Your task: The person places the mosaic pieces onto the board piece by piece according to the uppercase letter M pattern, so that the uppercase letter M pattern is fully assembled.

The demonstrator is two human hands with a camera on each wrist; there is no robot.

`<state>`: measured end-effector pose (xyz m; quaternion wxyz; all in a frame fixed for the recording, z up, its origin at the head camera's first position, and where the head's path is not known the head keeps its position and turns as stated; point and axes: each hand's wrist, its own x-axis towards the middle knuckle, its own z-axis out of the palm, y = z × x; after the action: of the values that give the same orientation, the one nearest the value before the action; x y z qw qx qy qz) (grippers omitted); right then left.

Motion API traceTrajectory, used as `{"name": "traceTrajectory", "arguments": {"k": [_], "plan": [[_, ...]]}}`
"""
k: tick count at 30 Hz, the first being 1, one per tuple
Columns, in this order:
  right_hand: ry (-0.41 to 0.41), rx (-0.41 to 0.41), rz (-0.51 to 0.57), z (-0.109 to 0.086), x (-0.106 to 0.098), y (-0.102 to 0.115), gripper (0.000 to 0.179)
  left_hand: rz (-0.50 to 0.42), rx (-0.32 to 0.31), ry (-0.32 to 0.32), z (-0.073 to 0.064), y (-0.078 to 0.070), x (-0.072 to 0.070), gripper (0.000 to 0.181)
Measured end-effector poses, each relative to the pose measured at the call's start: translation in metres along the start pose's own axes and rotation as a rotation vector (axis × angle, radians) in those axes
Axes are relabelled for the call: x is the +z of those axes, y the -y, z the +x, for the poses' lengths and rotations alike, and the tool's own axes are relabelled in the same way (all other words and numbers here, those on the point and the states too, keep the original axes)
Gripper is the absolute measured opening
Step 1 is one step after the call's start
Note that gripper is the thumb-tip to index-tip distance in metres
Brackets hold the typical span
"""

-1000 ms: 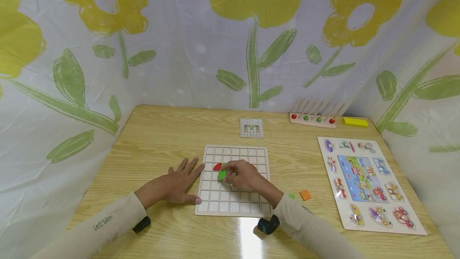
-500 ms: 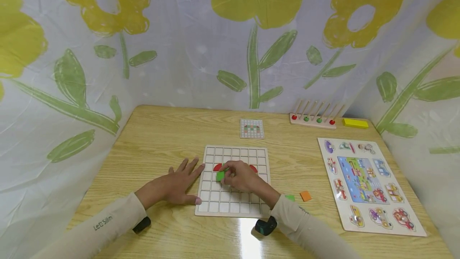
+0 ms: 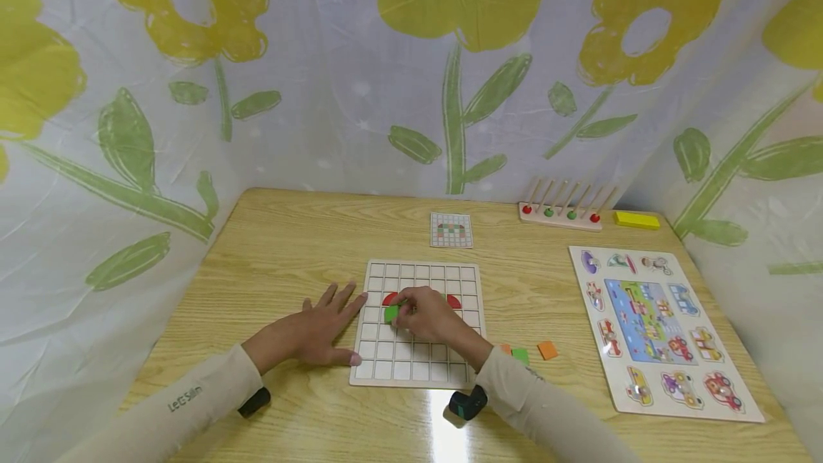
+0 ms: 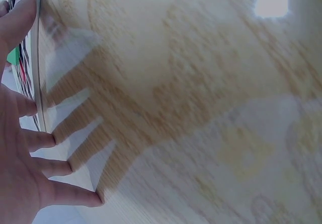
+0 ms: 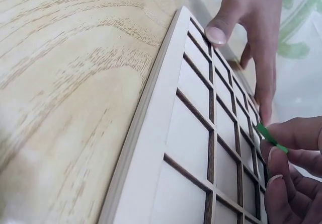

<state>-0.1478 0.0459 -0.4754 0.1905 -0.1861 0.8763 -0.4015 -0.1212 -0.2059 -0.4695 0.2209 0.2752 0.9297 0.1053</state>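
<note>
A square wooden grid board [image 3: 384, 370] lies on the table. Over its left part, my right hand [image 3: 429, 314] pinches a green square tile [image 3: 391, 314] between thumb and fingers; in the right wrist view that green tile [image 5: 271, 139] looks tilted. Just above it on the board sits a red quarter-round piece [image 3: 389, 299], and another red piece [image 3: 454, 301] sits to the right. The right hand hides the cells between them. With fingers spread, my left hand [image 3: 324, 331] rests at the board's left edge, its thumb on the rim. The left wrist view shows these straight fingers [image 4: 70, 193].
Right of the board lie loose tiles: a green one [image 3: 520, 356], an orange one [image 3: 547, 350] and another orange one by the sleeve. A pattern card [image 3: 451, 230] lies behind. Further right are a vehicle puzzle [image 3: 669, 377], a bead-and-peg stand [image 3: 559, 216] and a yellow block [image 3: 636, 219].
My right hand has shifted slightly left with the green tile. Its sleeve has moved off the loose tiles, so more of them shows. The left hand stays in place.
</note>
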Motion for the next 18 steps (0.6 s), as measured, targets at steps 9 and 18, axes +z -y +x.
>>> {"name": "traceTrajectory", "arguments": {"k": [9, 18], "plan": [[-0.008, 0.040, -0.008, 0.0018, 0.0025, 0.0056, 0.018, -0.005, 0.003, 0.005, -0.0006, -0.0006, -0.0006, 0.108], [-0.024, 0.048, -0.045, 0.0044, 0.0057, 0.0040, 0.016, -0.005, 0.006, 0.007, -0.0009, -0.0017, -0.0012, 0.108]]}}
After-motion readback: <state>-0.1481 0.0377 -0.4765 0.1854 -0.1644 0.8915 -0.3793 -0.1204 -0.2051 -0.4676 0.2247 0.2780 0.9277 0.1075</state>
